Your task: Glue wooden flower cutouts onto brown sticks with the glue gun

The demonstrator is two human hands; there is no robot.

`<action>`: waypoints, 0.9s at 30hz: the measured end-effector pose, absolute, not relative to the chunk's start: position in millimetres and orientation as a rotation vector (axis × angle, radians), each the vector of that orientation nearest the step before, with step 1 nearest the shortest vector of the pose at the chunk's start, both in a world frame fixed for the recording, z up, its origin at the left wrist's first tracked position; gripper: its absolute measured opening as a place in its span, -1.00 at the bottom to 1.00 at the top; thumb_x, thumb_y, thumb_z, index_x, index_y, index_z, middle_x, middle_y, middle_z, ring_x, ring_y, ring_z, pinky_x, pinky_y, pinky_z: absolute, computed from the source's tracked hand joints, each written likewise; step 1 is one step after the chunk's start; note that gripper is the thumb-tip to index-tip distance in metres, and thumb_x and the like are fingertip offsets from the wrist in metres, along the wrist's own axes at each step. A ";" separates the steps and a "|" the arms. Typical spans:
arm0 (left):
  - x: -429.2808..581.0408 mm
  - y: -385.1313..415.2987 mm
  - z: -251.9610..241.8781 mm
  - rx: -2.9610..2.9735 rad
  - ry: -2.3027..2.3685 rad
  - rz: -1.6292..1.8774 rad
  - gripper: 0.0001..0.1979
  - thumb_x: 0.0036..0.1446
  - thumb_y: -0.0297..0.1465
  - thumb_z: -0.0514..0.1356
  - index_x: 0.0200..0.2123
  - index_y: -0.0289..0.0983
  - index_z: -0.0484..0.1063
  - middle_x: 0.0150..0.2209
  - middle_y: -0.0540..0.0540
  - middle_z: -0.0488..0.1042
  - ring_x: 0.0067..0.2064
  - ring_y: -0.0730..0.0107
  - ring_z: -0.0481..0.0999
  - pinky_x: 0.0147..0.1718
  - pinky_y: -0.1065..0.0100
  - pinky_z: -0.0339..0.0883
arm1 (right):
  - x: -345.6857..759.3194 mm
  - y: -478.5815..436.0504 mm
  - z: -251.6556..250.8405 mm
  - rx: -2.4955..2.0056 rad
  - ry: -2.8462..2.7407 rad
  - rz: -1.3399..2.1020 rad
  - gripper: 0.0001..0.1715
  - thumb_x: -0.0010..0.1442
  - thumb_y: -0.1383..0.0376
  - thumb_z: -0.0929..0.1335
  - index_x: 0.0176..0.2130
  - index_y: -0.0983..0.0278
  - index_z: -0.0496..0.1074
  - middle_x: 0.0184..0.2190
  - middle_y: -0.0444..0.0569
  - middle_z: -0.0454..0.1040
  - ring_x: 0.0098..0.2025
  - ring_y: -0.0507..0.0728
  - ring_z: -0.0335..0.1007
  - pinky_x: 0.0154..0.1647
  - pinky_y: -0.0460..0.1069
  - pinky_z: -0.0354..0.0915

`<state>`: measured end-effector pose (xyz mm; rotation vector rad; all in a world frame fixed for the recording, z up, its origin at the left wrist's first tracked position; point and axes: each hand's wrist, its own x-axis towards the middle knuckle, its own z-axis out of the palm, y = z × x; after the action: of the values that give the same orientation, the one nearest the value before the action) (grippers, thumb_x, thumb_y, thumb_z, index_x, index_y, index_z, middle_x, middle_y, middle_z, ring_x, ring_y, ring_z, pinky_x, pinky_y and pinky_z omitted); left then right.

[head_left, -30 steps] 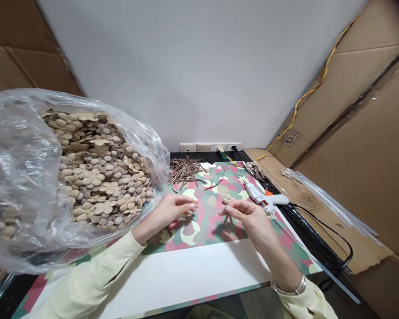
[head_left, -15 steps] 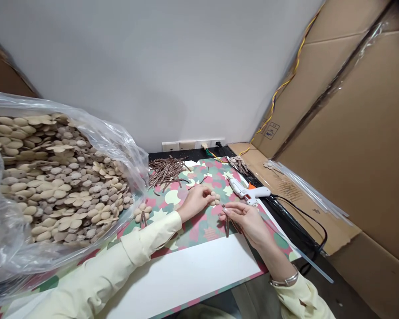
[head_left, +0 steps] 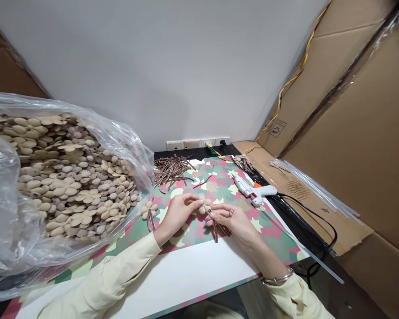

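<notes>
Between the fingertips of my left hand (head_left: 181, 213) is a small beige fabric flower (head_left: 204, 205) with rounded petals. My right hand (head_left: 234, 223) pinches a folded brown cord strip (head_left: 215, 231), its loose ends hanging down over the table. The strip's upper end is against or very near the flower's lower edge; my fingers partly cover the spot. Left of my left wrist lies another beige flower (head_left: 149, 210) with a brown strip loop (head_left: 150, 221) at it. A white glue gun (head_left: 255, 191) rests beyond my right hand.
On the left a clear plastic bag (head_left: 133, 137) bulges with many fabric flowers (head_left: 66, 188). A heap of brown strips (head_left: 173, 170) lies at the back. Clear glue sticks (head_left: 319, 190) sit on cardboard (head_left: 295, 190) at right. A black cable (head_left: 306, 212) trails from the glue gun.
My right hand has moved left, bringing the brown strip up to the flower in my left hand. My left hand has shifted slightly left, and the camera view has turned a little.
</notes>
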<state>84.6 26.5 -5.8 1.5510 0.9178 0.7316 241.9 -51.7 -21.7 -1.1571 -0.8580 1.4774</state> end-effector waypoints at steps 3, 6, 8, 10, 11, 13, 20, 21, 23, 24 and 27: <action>82.8 22.3 -3.5 1.546 0.929 0.693 -0.68 0.04 -0.18 0.16 -0.37 -0.35 0.49 -0.47 -0.10 0.53 -0.48 0.40 0.46 -0.50 0.45 0.32 | 240.2 -50.8 -23.9 -1.163 -0.856 1.466 -0.58 -0.05 0.12 0.45 -0.26 0.35 0.37 -0.47 0.04 0.54 -0.46 0.15 0.48 -0.62 -0.08 0.29; 81.2 20.5 0.0 1.570 0.945 0.670 -0.66 0.04 -0.16 0.16 -0.38 -0.34 0.49 -0.48 -0.10 0.53 -0.52 0.41 0.45 -0.54 0.45 0.31 | 240.5 -51.0 -23.4 -1.171 -0.863 1.459 -0.59 -0.04 0.14 0.45 -0.27 0.35 0.36 -0.46 0.04 0.54 -0.49 0.12 0.47 -0.64 -0.10 0.27; 80.0 20.9 0.2 1.583 0.957 0.664 -0.66 0.03 -0.15 0.16 -0.39 -0.34 0.49 -0.49 -0.10 0.53 -0.53 0.41 0.46 -0.58 0.46 0.29 | 240.5 -52.1 -21.6 -1.174 -0.877 1.448 -0.60 -0.04 0.15 0.45 -0.26 0.34 0.33 -0.46 0.04 0.54 -0.53 0.10 0.45 -0.63 -0.09 0.28; 79.2 21.6 -1.6 1.576 0.974 0.683 -0.66 0.02 -0.15 0.17 -0.39 -0.34 0.48 -0.50 -0.11 0.54 -0.53 0.39 0.48 -0.61 0.46 0.28 | 239.5 -53.5 -19.4 -1.179 -0.889 1.442 -0.58 -0.04 0.14 0.44 -0.26 0.30 0.27 -0.49 -0.01 0.54 -0.59 0.09 0.42 -0.67 -0.08 0.27; 79.1 21.8 -2.9 1.570 0.984 0.702 -0.67 0.02 -0.15 0.17 -0.39 -0.34 0.47 -0.50 -0.11 0.54 -0.53 0.37 0.49 -0.61 0.46 0.29 | 238.5 -54.2 -18.4 -1.180 -0.896 1.440 -0.57 -0.03 0.13 0.44 -0.27 0.27 0.23 -0.51 -0.03 0.54 -0.62 0.09 0.41 -0.69 -0.08 0.25; 79.5 21.3 -5.4 1.566 1.003 0.733 -0.68 0.01 -0.16 0.18 -0.41 -0.34 0.46 -0.51 -0.12 0.54 -0.52 0.35 0.50 -0.61 0.45 0.31 | 235.7 -54.8 -17.5 -1.182 -0.920 1.435 -0.55 -0.02 0.12 0.43 -0.28 0.23 0.15 -0.54 -0.07 0.54 -0.63 0.09 0.40 -0.73 -0.11 0.18; 82.7 14.8 -9.5 1.560 1.001 0.747 -0.72 0.01 -0.18 0.19 -0.43 -0.31 0.42 -0.51 -0.08 0.55 -0.49 0.32 0.54 -0.51 0.41 0.39 | 228.9 -51.3 -22.9 -1.197 -0.967 1.332 -0.52 0.01 0.16 0.42 -0.27 0.19 0.04 -0.55 -0.09 0.54 -0.52 0.14 0.48 -0.67 -0.13 0.19; 82.7 14.2 -10.2 1.556 0.989 0.752 -0.72 0.01 -0.18 0.19 -0.44 -0.31 0.41 -0.51 -0.08 0.55 -0.47 0.31 0.54 -0.49 0.40 0.40 | 228.7 -51.1 -23.5 -1.207 -0.964 1.322 -0.52 0.01 0.16 0.41 -0.28 0.19 0.04 -0.55 -0.09 0.54 -0.54 0.13 0.46 -0.68 -0.13 0.18; 82.3 13.3 -11.4 1.562 0.976 0.760 -0.72 0.02 -0.17 0.19 -0.45 -0.30 0.40 -0.50 -0.08 0.55 -0.45 0.29 0.55 -0.48 0.40 0.40 | 228.4 -50.9 -23.9 -1.225 -0.960 1.315 -0.53 0.02 0.16 0.41 -0.28 0.18 0.03 -0.57 -0.10 0.53 -0.62 0.09 0.40 -0.74 -0.15 0.13; 82.1 12.9 -11.6 1.571 0.975 0.763 -0.72 0.02 -0.17 0.18 -0.45 -0.30 0.39 -0.50 -0.08 0.55 -0.45 0.29 0.55 -0.49 0.40 0.40 | 228.3 -51.0 -23.9 -1.231 -0.959 1.316 -0.53 0.02 0.15 0.41 -0.29 0.18 0.03 -0.58 -0.11 0.52 -0.67 0.06 0.35 -0.76 -0.16 0.10; 81.3 11.2 -10.5 1.592 0.957 0.765 -0.73 0.03 -0.18 0.17 -0.38 -0.30 0.42 -0.46 -0.09 0.56 -0.43 0.29 0.56 -0.49 0.41 0.39 | 228.1 -51.5 -22.9 -1.247 -0.955 1.313 -0.53 0.01 0.14 0.41 -0.30 0.18 0.03 -0.60 -0.14 0.51 -0.74 0.00 0.25 -0.79 -0.17 0.04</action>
<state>81.3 11.2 -10.5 1.5921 0.9574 0.7647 228.1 -51.5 -22.9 -1.2470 -0.9545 1.3129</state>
